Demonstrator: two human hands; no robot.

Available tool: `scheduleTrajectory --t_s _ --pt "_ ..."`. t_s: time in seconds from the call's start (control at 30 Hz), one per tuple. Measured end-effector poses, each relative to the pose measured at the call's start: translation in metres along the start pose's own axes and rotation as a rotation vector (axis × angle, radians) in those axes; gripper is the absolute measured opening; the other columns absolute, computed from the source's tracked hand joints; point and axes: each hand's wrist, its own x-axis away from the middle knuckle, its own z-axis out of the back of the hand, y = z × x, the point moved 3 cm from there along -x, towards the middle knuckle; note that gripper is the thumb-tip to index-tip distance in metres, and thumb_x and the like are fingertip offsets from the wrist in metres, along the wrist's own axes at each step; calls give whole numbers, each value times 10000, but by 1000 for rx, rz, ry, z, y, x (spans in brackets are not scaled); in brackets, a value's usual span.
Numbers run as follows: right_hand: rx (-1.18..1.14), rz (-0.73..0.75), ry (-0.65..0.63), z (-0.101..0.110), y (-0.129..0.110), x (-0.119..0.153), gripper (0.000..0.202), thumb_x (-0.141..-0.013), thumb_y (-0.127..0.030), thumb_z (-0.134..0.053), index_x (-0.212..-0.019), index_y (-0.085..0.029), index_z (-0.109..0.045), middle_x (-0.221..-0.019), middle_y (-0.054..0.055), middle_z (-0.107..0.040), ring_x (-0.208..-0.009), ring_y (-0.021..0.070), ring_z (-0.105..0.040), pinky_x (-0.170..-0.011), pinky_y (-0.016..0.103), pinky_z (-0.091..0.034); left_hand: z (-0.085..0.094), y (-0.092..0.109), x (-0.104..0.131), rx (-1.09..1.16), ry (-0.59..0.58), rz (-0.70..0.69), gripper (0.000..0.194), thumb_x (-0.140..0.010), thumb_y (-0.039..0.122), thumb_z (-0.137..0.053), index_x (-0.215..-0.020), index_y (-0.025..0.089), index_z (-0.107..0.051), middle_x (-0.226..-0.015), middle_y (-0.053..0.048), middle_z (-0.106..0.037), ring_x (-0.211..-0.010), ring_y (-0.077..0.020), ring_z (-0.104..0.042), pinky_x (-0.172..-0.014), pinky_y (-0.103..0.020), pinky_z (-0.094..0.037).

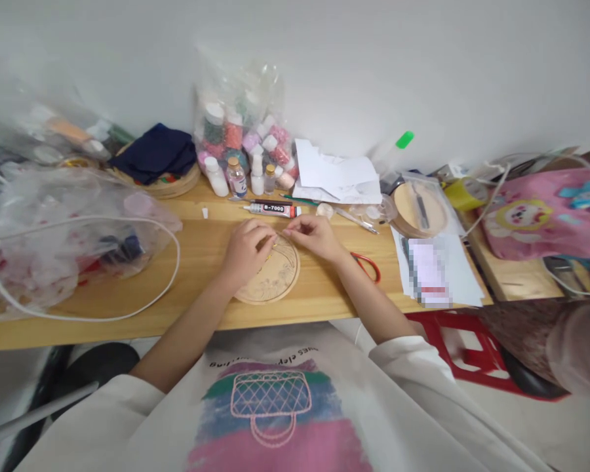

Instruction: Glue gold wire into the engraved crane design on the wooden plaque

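Pale round wooden disc — light, stiff, we judge; hold its edge. Left hand at ten o'clock, right hand at one — whether clamped, we cannot tell.

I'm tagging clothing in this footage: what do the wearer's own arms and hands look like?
The left hand and right hand are ungloved, with no watch or bracelet showing. The left sleeve and right sleeve are loose, plain and whitish, leaving the forearms uncovered. Fingernail details are too small to tell.
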Motion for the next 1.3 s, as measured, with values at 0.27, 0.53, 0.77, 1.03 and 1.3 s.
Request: scheduleTrajectory --t_s 0.27,0.53,0.77,1.03,1.3 --pt "22 47 -93 2 4 9 126 -847 -244 -611 -816 -141 -678 -683 -7 -623 -600 81 -520 -576 197 -390 0 5 0 -15 -57 -54 133 -931 228 -525 -890 225 -652 -906 -23 -653 -898 -185 -622 -804 -333 -518" --pt "124 88 -104 5 -2 9 52 -839 -161 -637 -811 -138 -674 -633 -33 -593 -559 66 -485 -579 187 -367 2 4 0 -38 -85 -20 137 -938 218 -531 -966 223 -665 -964 -35 -656 -926 -190 -638 -845 -352 -539" --pt "92 71 -93 6 -2 9 62 -837 -162 -641 -801 -127 -677 -618 -39 -573 -556 63 -480 -578 190 -359 5 7 -1 -42 -73 -36 161 -923 185 -561 -996 283 -665 -971 -25 -652 -925 -197 -635 -830 -388 -553" --pt "154 95 -68 6 -4 11 54 -838 -176 -663 -807 -141 -690 -673 -20 -621 -589 71 -514 -599 197 -367 4 11 0 -60 -10 -86 67 -907 190 -598 -914 231 -651 -927 -20 -649 -890 -177 -641 -805 -352 -551" --pt "198 185 -56 6 -7 14 51 -846 -169 -660 -821 -155 -702 -671 -23 -619 -567 68 -492 -580 192 -368 5 13 -1 -52 14 -91 54 -914 182 -590 -897 193 -641 -902 -26 -656 -888 -156 -631 -801 -322 -548"
